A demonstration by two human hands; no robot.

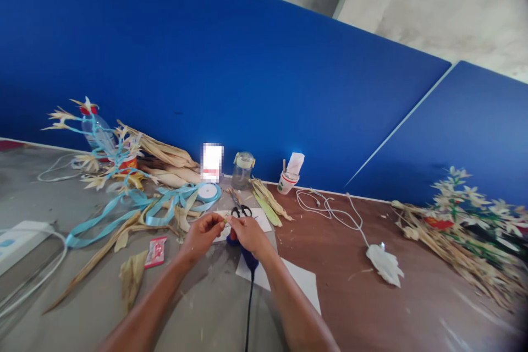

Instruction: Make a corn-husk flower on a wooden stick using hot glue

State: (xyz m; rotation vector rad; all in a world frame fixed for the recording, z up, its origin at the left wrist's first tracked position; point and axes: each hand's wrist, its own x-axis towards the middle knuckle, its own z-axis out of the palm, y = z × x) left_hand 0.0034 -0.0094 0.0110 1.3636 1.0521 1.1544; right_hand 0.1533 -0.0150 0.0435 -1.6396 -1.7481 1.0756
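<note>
My left hand and my right hand meet at the middle of the table, fingers pinched together on a small pale strip of dried husk held between them. Right under my right hand lies a blue glue gun with a black cord running toward me. Black-handled scissors rest on a white sheet just beyond my fingers. Light blue ribbon and its spool lie to the left of my hands.
Dried husks and husk flowers pile at the back left around a water bottle. A glass jar, a paper cup, a white cable, a husk flower bundle at right, a power strip at left.
</note>
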